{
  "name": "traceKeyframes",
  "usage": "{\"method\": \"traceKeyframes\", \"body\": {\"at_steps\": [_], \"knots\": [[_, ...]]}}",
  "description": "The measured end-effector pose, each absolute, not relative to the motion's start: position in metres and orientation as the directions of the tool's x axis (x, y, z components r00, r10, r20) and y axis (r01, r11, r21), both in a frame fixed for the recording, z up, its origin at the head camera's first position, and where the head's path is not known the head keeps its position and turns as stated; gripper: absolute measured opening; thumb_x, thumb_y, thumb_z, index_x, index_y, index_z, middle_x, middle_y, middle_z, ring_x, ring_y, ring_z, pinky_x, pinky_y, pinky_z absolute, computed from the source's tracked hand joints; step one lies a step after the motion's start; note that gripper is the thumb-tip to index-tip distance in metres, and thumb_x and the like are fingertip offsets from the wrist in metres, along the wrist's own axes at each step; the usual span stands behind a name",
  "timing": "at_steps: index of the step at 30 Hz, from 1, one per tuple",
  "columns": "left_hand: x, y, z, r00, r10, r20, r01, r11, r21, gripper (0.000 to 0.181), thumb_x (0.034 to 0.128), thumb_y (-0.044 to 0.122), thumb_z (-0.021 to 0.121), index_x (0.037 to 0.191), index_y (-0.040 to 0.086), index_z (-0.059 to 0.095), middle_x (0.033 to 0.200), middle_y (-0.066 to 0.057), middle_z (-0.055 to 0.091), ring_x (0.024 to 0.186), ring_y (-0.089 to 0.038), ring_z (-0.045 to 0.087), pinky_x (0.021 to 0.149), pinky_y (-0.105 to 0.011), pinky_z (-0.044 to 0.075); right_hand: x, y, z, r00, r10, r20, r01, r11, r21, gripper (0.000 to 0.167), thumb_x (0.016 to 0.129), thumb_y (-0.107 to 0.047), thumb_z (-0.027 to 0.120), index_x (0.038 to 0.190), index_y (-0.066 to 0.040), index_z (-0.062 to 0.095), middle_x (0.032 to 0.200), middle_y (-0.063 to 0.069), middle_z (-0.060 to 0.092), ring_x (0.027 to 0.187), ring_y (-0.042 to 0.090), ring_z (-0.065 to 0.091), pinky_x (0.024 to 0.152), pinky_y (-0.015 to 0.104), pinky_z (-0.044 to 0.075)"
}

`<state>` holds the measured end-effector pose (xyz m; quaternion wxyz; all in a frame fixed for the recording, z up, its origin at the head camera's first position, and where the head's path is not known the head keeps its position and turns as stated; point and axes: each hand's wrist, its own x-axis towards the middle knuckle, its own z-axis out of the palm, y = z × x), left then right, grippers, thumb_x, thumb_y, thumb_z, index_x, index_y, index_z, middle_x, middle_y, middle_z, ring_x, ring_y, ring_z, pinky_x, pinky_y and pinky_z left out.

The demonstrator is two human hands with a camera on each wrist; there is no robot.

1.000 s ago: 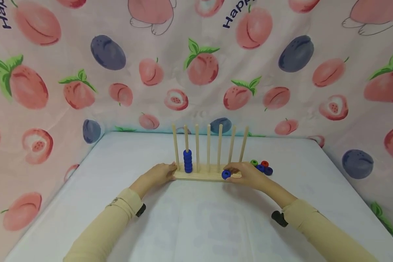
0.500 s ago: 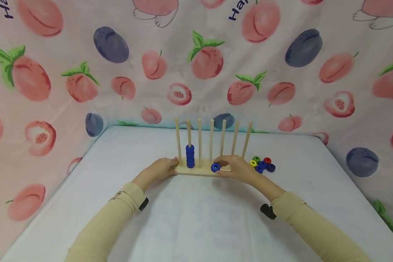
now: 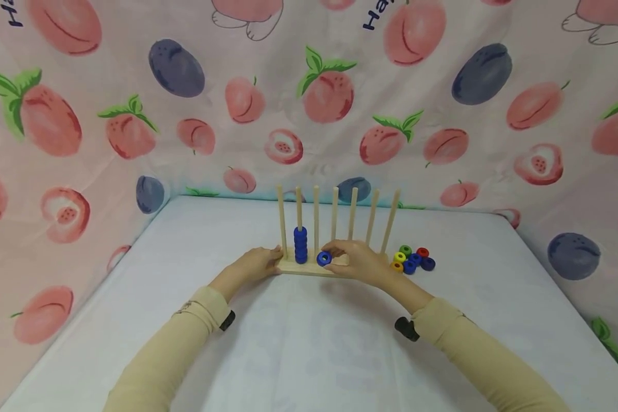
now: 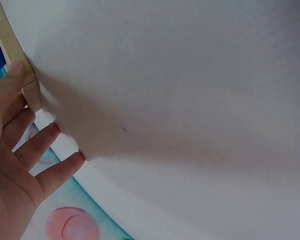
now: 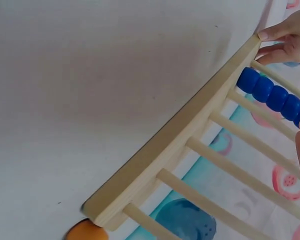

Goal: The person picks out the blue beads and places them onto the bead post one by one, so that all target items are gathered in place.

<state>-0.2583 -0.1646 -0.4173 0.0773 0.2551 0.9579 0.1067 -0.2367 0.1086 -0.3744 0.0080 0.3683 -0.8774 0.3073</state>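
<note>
A wooden peg rack [image 3: 302, 268] with several upright pegs stands on the white table. Its second peg from the left carries a stack of blue beads [image 3: 301, 246]. My left hand [image 3: 252, 265] grips the left end of the base; in the left wrist view the thumb [image 4: 12, 80] lies on the wood with the other fingers spread beyond it. My right hand [image 3: 363, 262] pinches a blue ring bead [image 3: 320, 261] between thumb and fingertips, in front of the middle pegs. In the right wrist view only a sliver of that hand shows, and the held bead is hidden.
Right of the rack lies a cluster of loose beads: green [image 3: 405, 250], red [image 3: 423, 252], yellow [image 3: 400, 257], orange [image 3: 397, 267], dark blue [image 3: 428, 264] and others in blue. A fruit-patterned cloth [image 3: 288, 103] hangs behind the table.
My right hand has carried the blue bead leftward along the rack, towards the blue stack, uncovering more loose beads. My left hand keeps its grip on the base. The head view has shifted slightly.
</note>
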Motion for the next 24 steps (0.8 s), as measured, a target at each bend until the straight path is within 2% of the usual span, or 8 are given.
{"method": "traceKeyframes", "body": {"at_steps": [13, 24], "knots": [[-0.254, -0.165, -0.417, -0.859, 0.505, -0.087, 0.478, 0.85, 0.222, 0.051, 0.0928, 0.025, 0.059, 0.137, 0.001, 0.047, 0.14, -0.021, 0.046, 0.115, -0.04, 0.056, 0.099, -0.049, 0.046, -0.24, 0.087, -0.367, -0.599, -0.607, 0.522, -0.8, 0.432, -0.416, 0.034, 0.08, -0.008, 0.074, 0.111, 0.003, 0.064, 0.104, 0.015, 0.07, 0.09, 0.024, 0.067, 0.08, 0.034, 0.058], [-0.256, -0.161, -0.417, -0.86, 0.502, -0.094, 0.472, 0.851, 0.231, 0.051, 0.0925, 0.025, 0.06, 0.136, 0.001, 0.048, 0.139, -0.02, 0.047, 0.112, -0.04, 0.058, 0.097, -0.048, 0.047, -0.238, 0.077, -0.355, -0.564, -0.519, 0.643, -0.82, 0.442, -0.363, 0.036, 0.079, -0.007, 0.075, 0.112, 0.003, 0.063, 0.106, 0.016, 0.069, 0.096, 0.025, 0.067, 0.084, 0.033, 0.057]]}}
